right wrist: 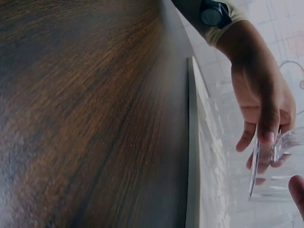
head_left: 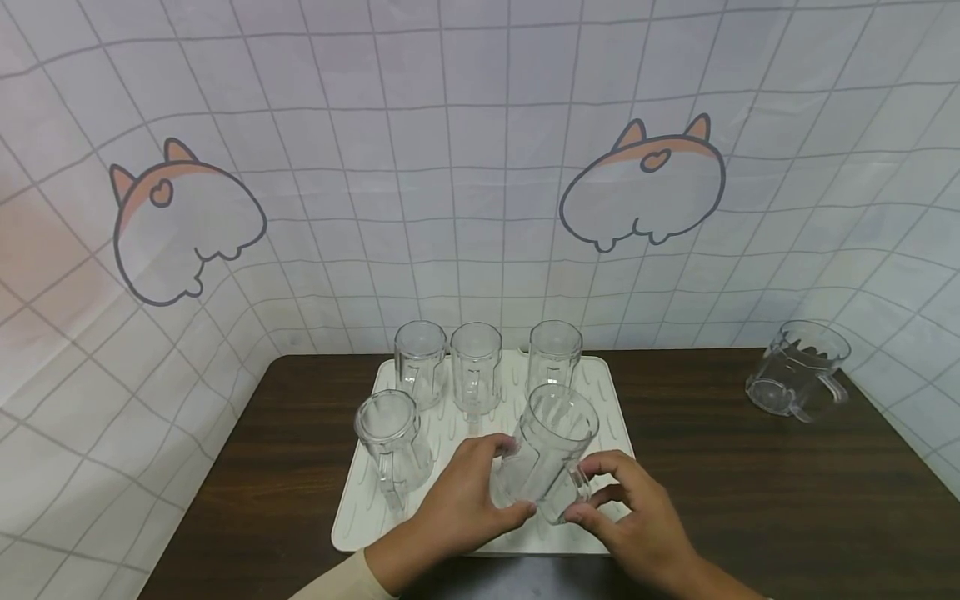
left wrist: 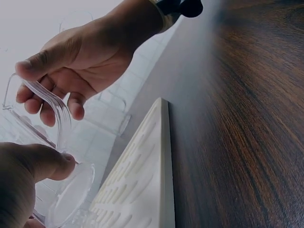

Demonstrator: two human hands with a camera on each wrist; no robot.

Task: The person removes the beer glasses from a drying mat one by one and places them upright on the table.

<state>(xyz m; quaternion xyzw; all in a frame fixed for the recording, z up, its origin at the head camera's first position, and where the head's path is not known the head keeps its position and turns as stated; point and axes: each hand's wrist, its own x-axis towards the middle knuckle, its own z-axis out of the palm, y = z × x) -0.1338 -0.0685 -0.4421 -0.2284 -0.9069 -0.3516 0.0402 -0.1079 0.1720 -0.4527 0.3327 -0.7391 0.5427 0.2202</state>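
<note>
A clear handled mug (head_left: 558, 437) is held tilted over the front right part of a white ridged draining tray (head_left: 348, 525); whether its base touches the tray cannot be confirmed. The left hand (head_left: 461, 500) is partly curled round the mug's left side, thumb low on the near face and fingertips on the far side, presumably to bear the body's weight. The right hand (head_left: 637, 517) pinches the handle (head_left: 577, 482) between thumb and forefinger, the remaining fingers loosely bent beside it, presumably to set the tilt and direction. The mug thus lies between both hands, its rim above the fingers and unobstructed. On the tray stand three back-row mugs (head_left: 476, 367) and one front-left mug (head_left: 393, 442), apparently spaced for draining. A separate mug (head_left: 798, 375) stands well apart on the dark wood-grain tabletop (head_left: 697, 467), handle facing right.
</note>
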